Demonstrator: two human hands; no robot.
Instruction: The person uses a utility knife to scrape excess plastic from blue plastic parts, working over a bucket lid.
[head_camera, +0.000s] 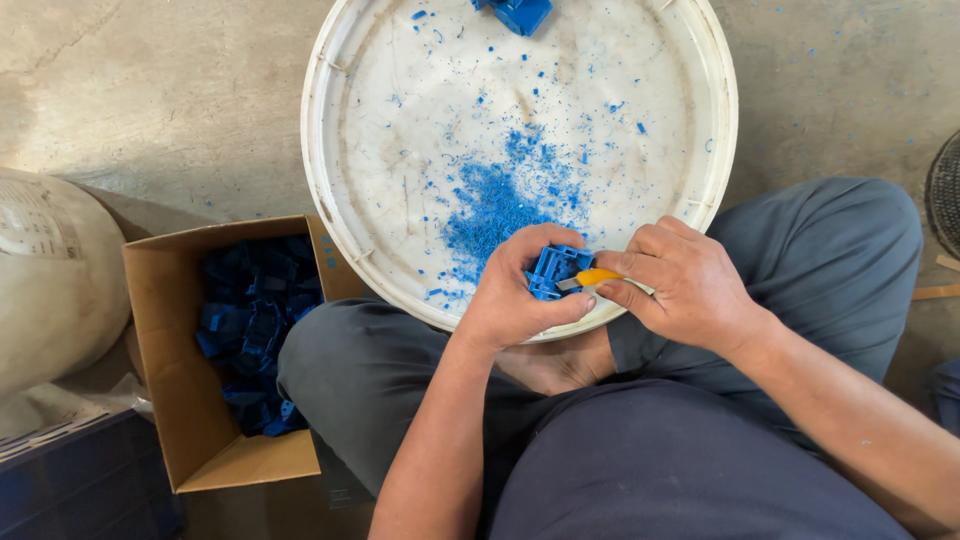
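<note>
- We're gripping a blue plastic part (556, 270) in our left hand (520, 295), fingers curled tight around it, thumb wrapping under at the lower edge.
- The part is sitting at centre frame, just over the near rim of the white round tub (715, 150).
- We're pinching a yellow-handled cutter (593, 279) in our right hand (680, 285), fingers pressed together on the handle, blade end touching the part's right side.
- Both hands are meeting over the tub's lower edge, just above our crossed legs in grey trousers (840, 250).
- A bare foot (555, 365) is showing between the legs, right below the hands.
- Blue shavings (495, 205) are piling on the tub floor just above the left hand, thinner specks scattering toward the upper right of the tub.
- Another blue piece (520, 14) is lying at the top edge of the frame, inside the tub, well apart from the hands.
- An open cardboard box (165, 380) is standing at lower left, touching the tub's rim and our left knee, holding more blue parts (255, 320).
- A pale sack (50, 275) is resting at the left edge, beside the box.
- Everything is sitting on a concrete floor (170, 90).
</note>
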